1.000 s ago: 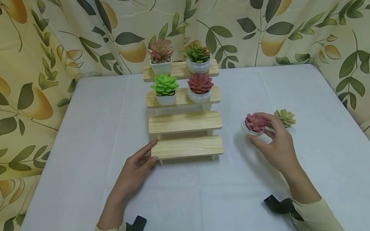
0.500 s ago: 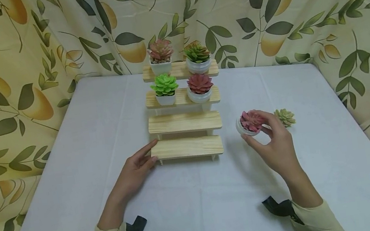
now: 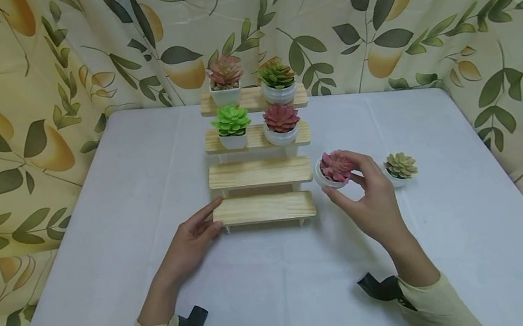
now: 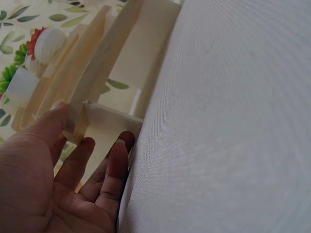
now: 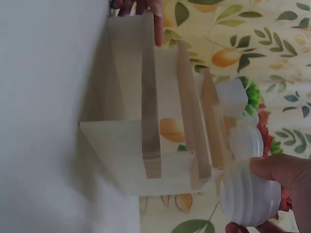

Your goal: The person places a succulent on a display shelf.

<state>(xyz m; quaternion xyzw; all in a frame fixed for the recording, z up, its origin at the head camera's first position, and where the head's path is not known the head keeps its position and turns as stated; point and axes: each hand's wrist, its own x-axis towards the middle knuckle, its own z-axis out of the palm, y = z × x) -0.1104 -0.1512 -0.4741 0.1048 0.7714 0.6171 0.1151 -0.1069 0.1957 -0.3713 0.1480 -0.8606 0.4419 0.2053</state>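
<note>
My right hand (image 3: pixel 375 202) grips a pink artificial succulent (image 3: pixel 336 166) in a round white pot, thumb on one side and fingers on the other. It hangs just right of a four-step wooden display stand (image 3: pixel 264 208). The ribbed side of that pot (image 5: pixel 245 194) fills the lower part of the right wrist view. At the stand's front left corner, my left hand (image 3: pixel 195 241) holds the end of the lowest step, with its fingers (image 4: pixel 80 160) around the plank's end. The two lower steps are bare.
On the top step stand a dusty-pink succulent (image 3: pixel 225 72) and a dark green one (image 3: pixel 276 74). Below them sit a bright green succulent (image 3: pixel 231 120) and a dark red one (image 3: pixel 281 118). A pale green potted succulent (image 3: pixel 400 165) stands on the white-covered table (image 3: pixel 471 221), behind my right hand.
My right hand has carried the pink succulent left toward the stand, uncovering more of the pale green one's pot. The left hand keeps its place on the lowest step.
</note>
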